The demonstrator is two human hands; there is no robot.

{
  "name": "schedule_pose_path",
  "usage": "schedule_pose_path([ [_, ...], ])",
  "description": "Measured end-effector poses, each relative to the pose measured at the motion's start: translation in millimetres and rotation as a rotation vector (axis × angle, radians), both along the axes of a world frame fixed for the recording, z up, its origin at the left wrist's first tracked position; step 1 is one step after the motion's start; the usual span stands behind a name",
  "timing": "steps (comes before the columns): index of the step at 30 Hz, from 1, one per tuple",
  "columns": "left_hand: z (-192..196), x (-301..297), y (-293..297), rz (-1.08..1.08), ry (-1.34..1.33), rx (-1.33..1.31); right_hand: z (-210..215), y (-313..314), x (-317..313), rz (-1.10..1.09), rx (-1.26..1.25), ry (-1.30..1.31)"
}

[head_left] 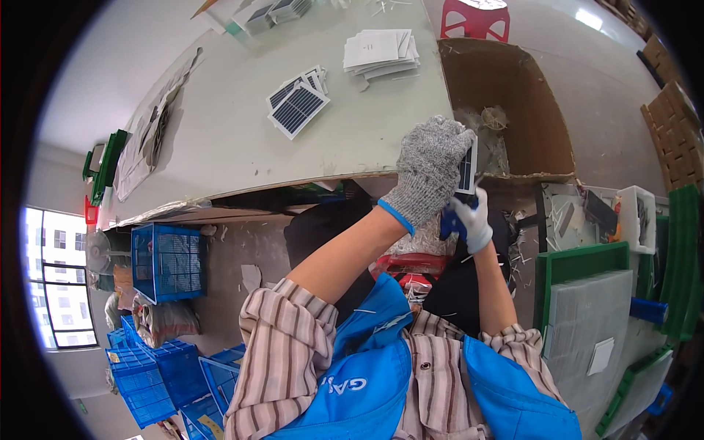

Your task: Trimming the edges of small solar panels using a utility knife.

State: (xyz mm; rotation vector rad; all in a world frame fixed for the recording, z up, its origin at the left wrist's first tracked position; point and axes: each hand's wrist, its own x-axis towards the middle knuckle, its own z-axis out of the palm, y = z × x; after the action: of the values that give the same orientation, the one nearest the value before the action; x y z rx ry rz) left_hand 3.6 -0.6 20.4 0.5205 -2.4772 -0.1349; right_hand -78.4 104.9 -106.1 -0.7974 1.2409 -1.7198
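Observation:
My left hand [433, 165], in a grey knitted glove, is closed on a small solar panel [467, 170]. The panel has dark cells and a white border and is held up on edge at the table's front right corner. Just below it my right hand [473, 224], in a white glove, is closed round a blue-handled tool [447, 222]; its working end is close to the panel's lower edge, too small to make out. On the table [242, 139], a few more solar panels [299, 110] lie overlapped, and a stack of white sheets [378, 53] sits farther right.
An open cardboard box [539, 110] with scraps adjoins the table's right edge. Behind it stands a red stool [475, 18]. Blue crates [167, 262] are on the floor at left. A green-framed tray [587, 315] of flat sheets lies at right. White offcuts litter the floor.

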Motion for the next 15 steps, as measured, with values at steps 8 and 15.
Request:
schedule_pose_path([
  [8,-19,-6,-2,0.212,-0.012,-0.175,19,8,39,-0.349,0.192,0.161],
  [15,-17,-19,4,0.165,-0.098,-0.044,-29,-79,-4,-0.107,-0.452,-0.524],
])
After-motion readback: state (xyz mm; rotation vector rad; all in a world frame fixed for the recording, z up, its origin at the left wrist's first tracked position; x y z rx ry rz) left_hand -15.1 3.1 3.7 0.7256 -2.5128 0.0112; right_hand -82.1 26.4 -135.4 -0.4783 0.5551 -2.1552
